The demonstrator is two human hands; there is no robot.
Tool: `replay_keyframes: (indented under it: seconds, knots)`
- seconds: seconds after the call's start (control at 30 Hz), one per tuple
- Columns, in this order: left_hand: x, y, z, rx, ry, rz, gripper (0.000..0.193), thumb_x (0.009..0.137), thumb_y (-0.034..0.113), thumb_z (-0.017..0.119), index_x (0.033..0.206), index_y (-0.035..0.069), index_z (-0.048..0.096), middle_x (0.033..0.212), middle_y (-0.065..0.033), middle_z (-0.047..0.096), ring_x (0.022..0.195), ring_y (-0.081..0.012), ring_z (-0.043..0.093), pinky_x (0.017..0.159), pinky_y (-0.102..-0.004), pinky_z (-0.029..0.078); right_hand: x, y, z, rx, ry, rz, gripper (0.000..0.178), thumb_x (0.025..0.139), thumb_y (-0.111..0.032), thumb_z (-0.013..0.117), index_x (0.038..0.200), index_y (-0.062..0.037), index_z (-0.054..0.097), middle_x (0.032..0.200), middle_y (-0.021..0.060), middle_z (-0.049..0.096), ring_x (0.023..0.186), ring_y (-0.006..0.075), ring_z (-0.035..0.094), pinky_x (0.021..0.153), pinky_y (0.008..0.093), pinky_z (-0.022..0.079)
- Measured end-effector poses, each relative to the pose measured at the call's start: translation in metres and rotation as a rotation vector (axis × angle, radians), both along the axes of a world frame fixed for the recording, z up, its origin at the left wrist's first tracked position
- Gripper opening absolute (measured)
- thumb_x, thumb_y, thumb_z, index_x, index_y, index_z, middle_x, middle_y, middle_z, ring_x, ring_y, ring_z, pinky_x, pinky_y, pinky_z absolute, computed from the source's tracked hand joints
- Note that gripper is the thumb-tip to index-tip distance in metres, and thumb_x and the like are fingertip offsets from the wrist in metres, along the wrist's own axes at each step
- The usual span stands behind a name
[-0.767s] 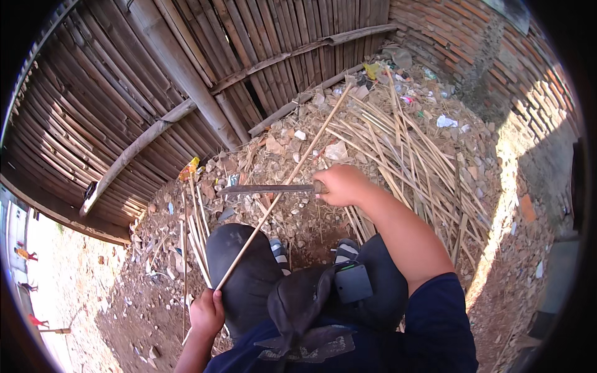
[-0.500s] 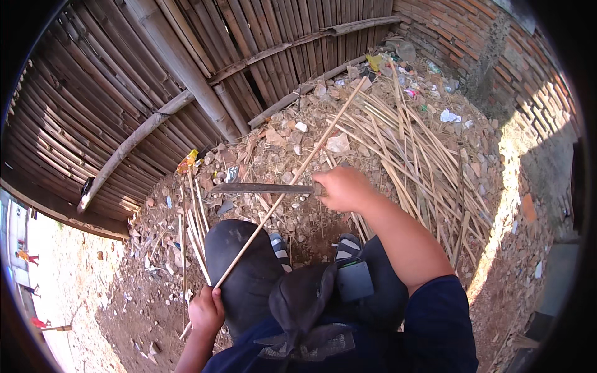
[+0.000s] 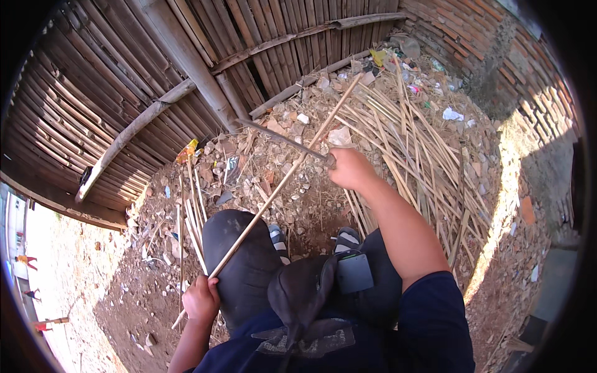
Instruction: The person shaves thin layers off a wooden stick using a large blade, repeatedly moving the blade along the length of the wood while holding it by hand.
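My left hand (image 3: 201,299) grips the near end of a long thin bamboo stick (image 3: 283,179) that slants up and to the right across my dark-trousered left knee. My right hand (image 3: 351,168) is shut on the handle of a long dark blade (image 3: 280,138), a machete-like knife. The blade points up and to the left and lies across the stick near its middle. The far end of the stick reaches toward the heap of cut sticks.
A heap of pale split bamboo sticks (image 3: 423,143) lies to the right on rubble-strewn dirt. A bamboo slat fence (image 3: 155,68) with a slanting pole runs across the top left. A brick wall (image 3: 497,37) stands at top right. Several finished sticks (image 3: 189,217) lie at left.
The blade has swung from lying level to pointing up and left, and my right hand has risen a little. The left hand keeps its hold on the stick.
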State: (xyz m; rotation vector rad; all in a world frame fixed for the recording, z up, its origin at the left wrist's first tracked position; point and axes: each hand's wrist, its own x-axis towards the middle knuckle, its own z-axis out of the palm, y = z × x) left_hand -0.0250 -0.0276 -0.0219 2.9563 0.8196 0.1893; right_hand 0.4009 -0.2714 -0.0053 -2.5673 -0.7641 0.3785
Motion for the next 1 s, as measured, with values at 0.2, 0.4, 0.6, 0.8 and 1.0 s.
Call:
replay_keyframes:
  seconds: [0.2, 0.4, 0.6, 0.8, 1.0]
  knots:
    - [0.001, 0.009, 0.006, -0.016, 0.051, -0.011, 0.034, 0.104, 0.033, 0.056, 0.082, 0.008, 0.054, 0.065, -0.0198, 0.062, 0.056, -0.0433, 0.062, 0.052, -0.055, 0.048, -0.005, -0.002, 0.008, 0.0, 0.018, -0.016, 0.037, 0.082, -0.018, 0.071, 0.118, -0.0107, 0.07, 0.105, 0.0209, 0.074, 0.098, 0.037, 0.071, 0.088, 0.0491, 0.057]
    - [0.009, 0.026, 0.005, -0.161, -0.049, -0.127, 0.034, 0.104, 0.027, 0.055, 0.077, 0.007, 0.052, 0.059, -0.0212, 0.058, 0.055, -0.0453, 0.061, 0.049, -0.0542, 0.047, -0.006, 0.004, -0.006, -0.043, 0.033, 0.125, 0.034, 0.079, -0.018, 0.07, 0.112, -0.0108, 0.071, 0.102, 0.0173, 0.074, 0.099, 0.0381, 0.071, 0.089, 0.0494, 0.056]
    - [0.011, 0.024, 0.019, -0.105, -0.049, -0.106, 0.034, 0.104, 0.027, 0.055, 0.077, 0.007, 0.053, 0.059, -0.0201, 0.059, 0.054, -0.0445, 0.06, 0.05, -0.0542, 0.047, -0.015, 0.01, 0.004, -0.084, -0.075, 0.149, 0.035, 0.081, -0.02, 0.073, 0.115, -0.0129, 0.072, 0.094, 0.0182, 0.074, 0.093, 0.0388, 0.072, 0.082, 0.0503, 0.058]
    - [0.014, 0.03, 0.002, -0.234, -0.141, -0.123, 0.033, 0.103, 0.024, 0.058, 0.076, 0.006, 0.053, 0.061, -0.0218, 0.059, 0.057, -0.0462, 0.061, 0.052, -0.0545, 0.046, -0.014, -0.002, 0.008, -0.065, 0.003, 0.182, 0.044, 0.083, -0.021, 0.073, 0.125, -0.0114, 0.069, 0.095, 0.0188, 0.074, 0.091, 0.0387, 0.072, 0.081, 0.0486, 0.058]
    - [0.01, 0.023, 0.003, -0.206, -0.144, -0.104, 0.033, 0.103, 0.023, 0.058, 0.075, 0.005, 0.052, 0.061, -0.0225, 0.058, 0.057, -0.0467, 0.059, 0.052, -0.0549, 0.045, -0.032, 0.002, 0.02, 0.009, -0.084, 0.072, 0.035, 0.08, -0.02, 0.071, 0.114, -0.0098, 0.07, 0.096, 0.0179, 0.074, 0.096, 0.0384, 0.072, 0.085, 0.0493, 0.057]
